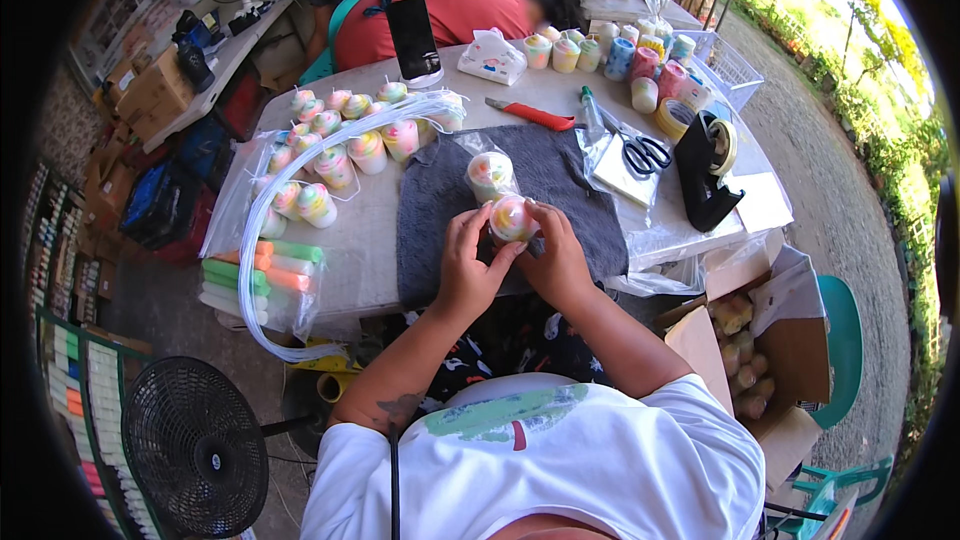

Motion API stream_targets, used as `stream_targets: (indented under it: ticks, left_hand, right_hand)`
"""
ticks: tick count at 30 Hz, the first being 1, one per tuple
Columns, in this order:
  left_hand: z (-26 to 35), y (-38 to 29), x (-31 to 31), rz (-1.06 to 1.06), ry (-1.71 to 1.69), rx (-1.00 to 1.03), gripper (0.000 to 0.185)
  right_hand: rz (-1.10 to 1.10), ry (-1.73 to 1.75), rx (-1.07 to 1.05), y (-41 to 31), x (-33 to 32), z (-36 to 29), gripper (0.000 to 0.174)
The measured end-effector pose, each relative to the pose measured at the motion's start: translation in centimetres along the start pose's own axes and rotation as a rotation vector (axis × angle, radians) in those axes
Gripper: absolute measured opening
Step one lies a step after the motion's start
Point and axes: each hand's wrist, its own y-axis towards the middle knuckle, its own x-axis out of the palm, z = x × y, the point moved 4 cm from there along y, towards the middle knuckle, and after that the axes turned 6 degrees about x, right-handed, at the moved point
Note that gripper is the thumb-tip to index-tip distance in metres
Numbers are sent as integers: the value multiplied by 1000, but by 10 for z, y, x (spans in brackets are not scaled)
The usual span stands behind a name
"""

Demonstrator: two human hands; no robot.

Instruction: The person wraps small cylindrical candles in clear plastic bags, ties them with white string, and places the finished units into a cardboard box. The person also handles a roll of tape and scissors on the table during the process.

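Between the fingertips of my left hand point(471, 259) and my right hand point(561, 255) is a swirl-topped pastel candle point(514, 219), apparently wrapped in clear plastic. Both hands hold it above the near part of a dark grey towel point(555, 165). Just beyond it, a second swirl-topped candle point(490, 172), also in clear plastic, stands on the towel. To the left, several similar candles point(333, 166) with short wicks are grouped on the table point(367, 240). A long bundle of white wicks point(259, 240) arcs over them and hangs past the table edge.
A red-handled knife point(536, 115), black scissors point(646, 155) and a tape dispenser point(701, 180) lie beyond and right of the towel. Bagged coloured sticks point(262, 274) rest at left. An open carton point(795, 337) and a fan point(196, 446) flank me. A person point(450, 15) leans at the far side.
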Motion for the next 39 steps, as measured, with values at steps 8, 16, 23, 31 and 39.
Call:
stream_targets:
  ticks: [8, 16, 23, 31, 39]
  left_hand:
    - [6, 6, 2, -56, 69, -26, 62]
    - [3, 4, 3, -60, 128, -34, 57]
    - [7, 5, -2, -99, 187, 49, 59]
    - [1, 12, -14, -139, 90, -15, 74]
    - [-7, 10, -1, -145, -137, -85, 75]
  right_hand:
    - [-150, 184, 90, 17, -11, -2, 73]
    - [-73, -15, 94, 11, -3, 1, 67]
    - [-6, -7, 61, 5, -2, 0, 69]
    - [-222, 261, 119, 13, -17, 3, 89]
    - [72, -37, -22, 5, 3, -4, 79]
